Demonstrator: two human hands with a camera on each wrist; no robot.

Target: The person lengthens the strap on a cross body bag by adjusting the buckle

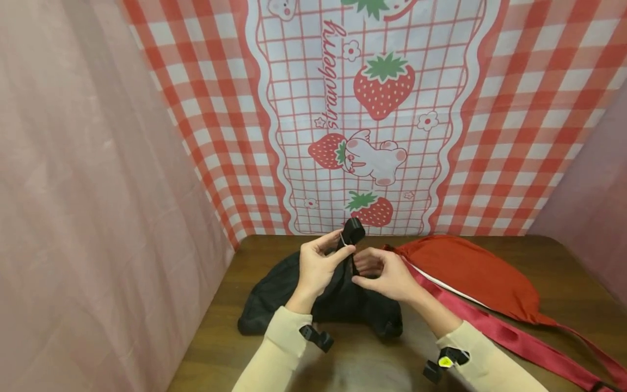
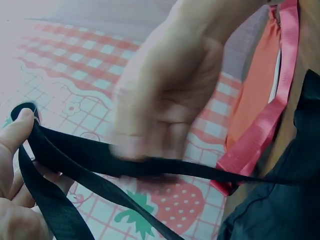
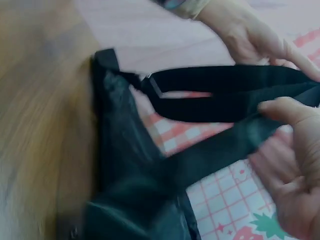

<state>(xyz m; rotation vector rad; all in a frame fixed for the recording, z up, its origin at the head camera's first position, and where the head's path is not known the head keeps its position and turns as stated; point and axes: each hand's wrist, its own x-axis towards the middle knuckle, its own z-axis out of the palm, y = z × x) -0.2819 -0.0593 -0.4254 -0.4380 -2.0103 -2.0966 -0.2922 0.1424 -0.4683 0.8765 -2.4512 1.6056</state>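
Note:
A black bag (image 1: 271, 291) lies on the wooden table in front of the person. My left hand (image 1: 315, 267) pinches the bag's black strap (image 1: 355, 230) between thumb and fingers, with a loop standing up above the fingertips. Close on its right, my right hand (image 1: 389, 273) holds a lower stretch of that strap between thumb and fingers; it is blurred in both wrist views. Several lengths of strap run from the left hand (image 2: 15, 145) in the left wrist view. A slim buckle (image 3: 153, 85) sits on the strap near the bag's end in the right wrist view.
To the right lies a red bag (image 1: 477, 272) with a white zipper edge. Its pinkish-red strap (image 1: 509, 326) runs toward the near right corner of the table (image 1: 215, 337). Behind the table hangs a checked strawberry cloth (image 1: 333, 109), and a pale curtain (image 1: 98, 190) hangs at left.

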